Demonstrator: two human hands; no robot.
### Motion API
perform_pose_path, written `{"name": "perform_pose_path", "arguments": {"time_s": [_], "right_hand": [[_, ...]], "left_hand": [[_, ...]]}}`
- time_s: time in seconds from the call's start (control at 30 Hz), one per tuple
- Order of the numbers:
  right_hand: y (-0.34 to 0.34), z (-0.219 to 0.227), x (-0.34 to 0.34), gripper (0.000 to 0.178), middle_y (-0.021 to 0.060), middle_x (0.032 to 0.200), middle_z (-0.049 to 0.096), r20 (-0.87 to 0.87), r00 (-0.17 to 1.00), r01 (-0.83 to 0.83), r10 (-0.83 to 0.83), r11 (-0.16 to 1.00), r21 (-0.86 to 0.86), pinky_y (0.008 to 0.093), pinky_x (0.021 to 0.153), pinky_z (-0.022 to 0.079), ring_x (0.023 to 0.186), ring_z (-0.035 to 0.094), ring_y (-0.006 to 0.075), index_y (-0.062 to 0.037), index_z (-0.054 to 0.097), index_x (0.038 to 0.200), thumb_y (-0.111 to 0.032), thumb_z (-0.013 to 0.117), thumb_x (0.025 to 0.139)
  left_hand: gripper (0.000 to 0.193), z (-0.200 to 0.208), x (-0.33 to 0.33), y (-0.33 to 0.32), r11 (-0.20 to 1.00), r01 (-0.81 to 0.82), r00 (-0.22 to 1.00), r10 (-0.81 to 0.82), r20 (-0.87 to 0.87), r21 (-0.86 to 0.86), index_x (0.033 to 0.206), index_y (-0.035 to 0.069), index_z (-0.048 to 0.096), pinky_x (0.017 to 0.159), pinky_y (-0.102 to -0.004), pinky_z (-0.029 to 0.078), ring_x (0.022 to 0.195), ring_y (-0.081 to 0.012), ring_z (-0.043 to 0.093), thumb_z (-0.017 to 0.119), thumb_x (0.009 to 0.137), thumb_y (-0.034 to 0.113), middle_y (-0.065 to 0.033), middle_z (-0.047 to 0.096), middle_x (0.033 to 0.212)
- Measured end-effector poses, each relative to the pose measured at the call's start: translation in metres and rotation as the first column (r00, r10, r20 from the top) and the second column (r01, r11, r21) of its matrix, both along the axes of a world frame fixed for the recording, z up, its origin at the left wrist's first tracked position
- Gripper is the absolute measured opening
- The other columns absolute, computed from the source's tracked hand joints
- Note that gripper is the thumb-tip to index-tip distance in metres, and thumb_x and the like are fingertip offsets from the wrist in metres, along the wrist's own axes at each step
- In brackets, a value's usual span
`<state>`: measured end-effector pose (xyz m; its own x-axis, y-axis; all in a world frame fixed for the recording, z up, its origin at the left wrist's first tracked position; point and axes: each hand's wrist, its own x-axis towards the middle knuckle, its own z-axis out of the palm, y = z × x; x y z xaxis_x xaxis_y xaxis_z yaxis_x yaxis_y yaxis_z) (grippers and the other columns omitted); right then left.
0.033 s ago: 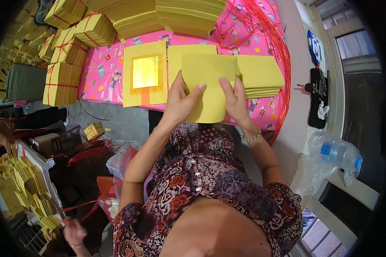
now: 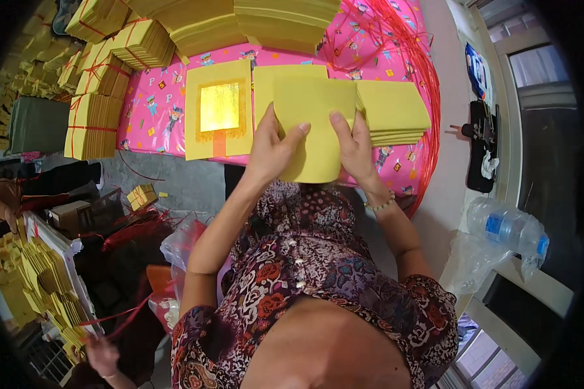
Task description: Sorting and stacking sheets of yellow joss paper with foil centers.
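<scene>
Between both hands I hold a plain yellow paper stack [image 2: 315, 139], slightly bowed, above the table's near edge. My left hand [image 2: 274, 146] grips its left side, thumb on top. My right hand [image 2: 355, 144], a beaded bracelet at its wrist, grips the right side with the thumb on top too. How many sheets are held cannot be told. Behind it lies more yellow paper [image 2: 292, 72], partly hidden. Left of that, a yellow sheet [image 2: 194, 142] bears a shiny gold square [image 2: 219, 109] and an orange strip. Several folded yellow stacks [image 2: 396, 107] lie to the right.
The pink patterned tablecloth [image 2: 146, 123] covers the table. Bundles of yellow paper tied with red string [image 2: 94, 126] stand at left, larger stacks [image 2: 204, 32] at the back. Red strings [image 2: 428, 129] hang along the right edge. A co-worker's hand [image 2: 102, 355] shows at lower left, a plastic bottle [image 2: 506, 227] at right.
Both my hands still hold the paper, with almost no movement. The co-worker's hand at lower left has shifted slightly left and down.
</scene>
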<state>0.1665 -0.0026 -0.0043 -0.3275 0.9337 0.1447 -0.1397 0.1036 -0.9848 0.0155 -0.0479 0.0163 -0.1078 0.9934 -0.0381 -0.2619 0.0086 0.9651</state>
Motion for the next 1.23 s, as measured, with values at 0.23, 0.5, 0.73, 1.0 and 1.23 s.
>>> {"name": "perform_pose_path", "arguments": {"time_s": [0.23,0.5,0.73,1.0,1.23], "right_hand": [[0.028,-0.002,-0.015,0.03,0.0058,0.099,0.064,0.04,0.997,-0.06,0.066,0.988,-0.142,0.0244,0.073,0.049,0.085,0.059,0.0085,0.0025,0.054,0.116,-0.02,0.049,0.097],[0.044,-0.005,-0.023,0.033,0.0083,0.099,0.065,-0.032,0.992,-0.128,0.125,0.921,-0.367,0.0271,0.071,0.052,0.084,0.063,0.0116,0.0035,0.055,0.115,-0.023,0.051,0.096],[0.047,-0.008,-0.021,0.035,0.0059,0.097,0.066,-0.047,0.987,-0.161,0.155,0.892,-0.422,0.0249,0.071,0.052,0.083,0.063,0.0103,0.0016,0.057,0.114,-0.027,0.053,0.095],[0.037,-0.008,-0.017,0.035,0.0062,0.105,0.062,-0.011,0.988,-0.156,0.156,0.974,-0.163,0.0253,0.078,0.048,0.092,0.058,0.0093,0.0021,0.049,0.122,-0.022,0.05,0.097],[0.03,0.002,-0.01,0.039,0.0073,0.113,0.059,-0.029,0.985,-0.173,0.171,0.98,-0.101,0.0266,0.086,0.046,0.1,0.055,0.0108,0.0,0.045,0.128,-0.021,0.052,0.096]], "left_hand": [[0.039,-0.009,-0.024,0.024,0.983,0.06,0.992,-0.039,0.121,-0.173,0.122,-0.002,0.048,0.089,-0.0313,0.047,0.103,-0.018,0.058,0.06,0.086,0.002,-0.0122,0.06,0.113],[0.039,-0.021,-0.035,0.042,0.946,0.067,0.988,-0.019,0.153,-0.316,0.119,-0.004,0.05,0.085,-0.0314,0.05,0.098,-0.0201,0.061,0.064,0.084,0.004,-0.014,0.062,0.112],[0.039,-0.019,-0.032,0.043,0.963,0.044,0.995,-0.017,0.102,-0.265,0.119,-0.003,0.048,0.086,-0.0322,0.049,0.1,-0.0208,0.06,0.063,0.084,0.002,-0.0139,0.061,0.111],[0.043,-0.012,-0.016,0.026,0.991,-0.069,0.996,0.075,0.045,-0.111,0.124,0.0,0.04,0.091,-0.0321,0.045,0.106,-0.0195,0.056,0.058,0.086,0.002,-0.0133,0.057,0.116],[0.05,-0.013,-0.008,0.016,0.992,-0.103,0.993,0.107,-0.047,0.071,0.132,0.001,0.033,0.094,-0.0312,0.043,0.113,-0.0194,0.052,0.057,0.087,0.002,-0.0135,0.052,0.123]]}}
